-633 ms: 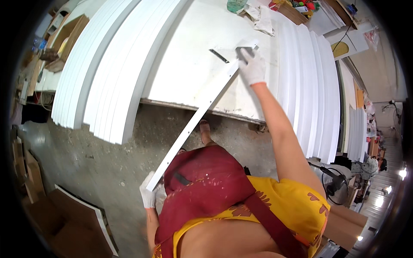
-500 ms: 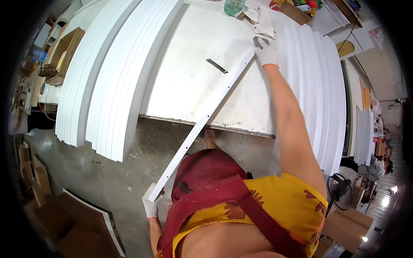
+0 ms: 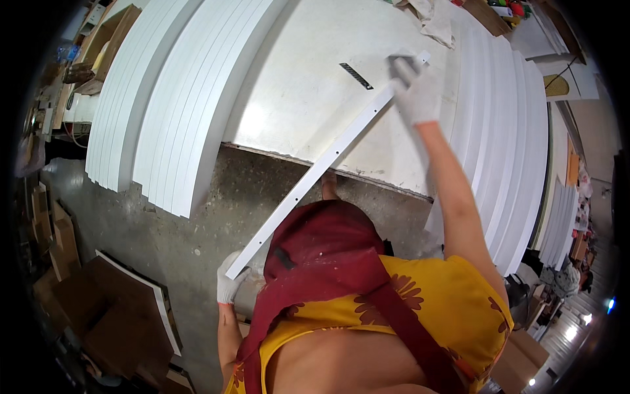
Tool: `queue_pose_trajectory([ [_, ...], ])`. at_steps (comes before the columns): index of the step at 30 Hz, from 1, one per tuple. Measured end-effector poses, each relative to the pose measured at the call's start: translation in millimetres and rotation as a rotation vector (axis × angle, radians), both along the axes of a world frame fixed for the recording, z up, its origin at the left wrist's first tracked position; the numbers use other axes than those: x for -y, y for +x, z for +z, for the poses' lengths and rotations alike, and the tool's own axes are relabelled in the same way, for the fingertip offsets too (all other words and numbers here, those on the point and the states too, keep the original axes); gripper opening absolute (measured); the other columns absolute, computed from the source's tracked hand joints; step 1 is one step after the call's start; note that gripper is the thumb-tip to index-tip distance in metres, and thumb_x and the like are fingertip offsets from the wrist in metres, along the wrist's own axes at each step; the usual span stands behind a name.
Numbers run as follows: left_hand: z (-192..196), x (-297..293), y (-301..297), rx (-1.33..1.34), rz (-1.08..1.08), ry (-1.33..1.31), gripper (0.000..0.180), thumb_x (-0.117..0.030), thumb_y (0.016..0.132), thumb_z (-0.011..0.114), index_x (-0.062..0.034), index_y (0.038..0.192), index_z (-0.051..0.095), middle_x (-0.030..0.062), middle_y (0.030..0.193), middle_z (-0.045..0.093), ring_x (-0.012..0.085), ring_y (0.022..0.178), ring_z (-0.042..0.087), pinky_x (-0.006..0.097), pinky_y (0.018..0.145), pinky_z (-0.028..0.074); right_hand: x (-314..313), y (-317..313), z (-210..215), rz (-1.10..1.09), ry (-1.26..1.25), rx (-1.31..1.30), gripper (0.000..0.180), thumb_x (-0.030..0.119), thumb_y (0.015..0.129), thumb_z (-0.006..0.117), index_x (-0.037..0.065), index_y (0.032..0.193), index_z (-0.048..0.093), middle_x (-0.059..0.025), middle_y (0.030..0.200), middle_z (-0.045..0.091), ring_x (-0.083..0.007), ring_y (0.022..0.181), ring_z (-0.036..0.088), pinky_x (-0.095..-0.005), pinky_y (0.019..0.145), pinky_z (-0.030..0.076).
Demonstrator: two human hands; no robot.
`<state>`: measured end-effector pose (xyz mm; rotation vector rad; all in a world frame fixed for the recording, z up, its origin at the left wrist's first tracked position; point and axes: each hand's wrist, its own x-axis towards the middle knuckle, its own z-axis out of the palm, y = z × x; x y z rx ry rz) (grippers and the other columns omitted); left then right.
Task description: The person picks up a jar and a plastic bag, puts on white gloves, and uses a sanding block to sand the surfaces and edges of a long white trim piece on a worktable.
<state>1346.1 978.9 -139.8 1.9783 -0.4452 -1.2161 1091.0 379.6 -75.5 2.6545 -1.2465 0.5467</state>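
A long white strip (image 3: 316,172) with a row of small dark holes slants from near my body up across the white tabletop (image 3: 289,92). Its near end is gripped by my left hand (image 3: 231,278), in a white glove, off the table's front edge. Toward the far end, my gloved right hand (image 3: 420,98) is over the strip, smeared by motion. A dark grey pad (image 3: 401,67) shows at its fingers; its exact kind is too blurred to make out. Left of that hand, a flat dark piece like a snap-off blade (image 3: 356,76) lies on the tabletop.
Stacked white panels (image 3: 177,125) line the table's left side, overhanging its front edge. More white panels (image 3: 492,144) lie along the right. A crumpled cloth (image 3: 436,23) rests at the back. Brown cardboard (image 3: 125,315) stands on the floor at lower left.
My right hand has slid back from the strip's far tip, which now shows beyond the fingers. In the picture, the strip and my left hand sit higher, and the whole view has shifted.
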Motion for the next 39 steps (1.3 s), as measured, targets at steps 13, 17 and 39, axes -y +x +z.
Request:
queue_pose_trajectory([
  [13, 35, 17, 1, -0.411, -0.002, -0.235, 0.063, -0.042, 0.084, 0.069, 0.0033, 0.128, 0.059, 0.0033, 0.087, 0.063, 0.0095, 0.072, 0.058, 0.025, 0.065, 0.045, -330, 89, 1, 1.067, 0.44, 0.347, 0.038, 0.02, 0.07, 0.067, 0.023, 0.108, 0.069, -0.0153, 0.125, 0.056, -0.0275, 0.09, 0.061, -0.0358, 0.067, 0.05],
  [17, 27, 16, -4, -0.3, 0.045, -0.181, 0.063, -0.049, 0.089, 0.057, 0.0058, 0.12, 0.061, 0.0017, 0.074, 0.057, 0.0113, 0.063, 0.053, 0.025, 0.057, 0.041, -257, 63, 20, 0.796, 0.492, 0.059, 0.036, 0.022, 0.074, 0.065, 0.025, 0.11, 0.066, -0.016, 0.131, 0.053, -0.0284, 0.09, 0.061, -0.0426, 0.075, 0.052],
  [39, 19, -4, -12, -0.053, 0.162, 0.095, 0.049, 0.003, 0.073, 0.075, -0.0035, 0.118, 0.057, 0.0037, 0.105, 0.061, 0.0136, 0.096, 0.06, 0.029, 0.086, 0.049, 141, -76, -47, -0.154, 0.207, 0.218, 0.052, 0.045, 0.08, 0.066, 0.03, 0.13, 0.064, -0.0123, 0.133, 0.06, -0.0272, 0.122, 0.056, -0.0379, 0.102, 0.044],
])
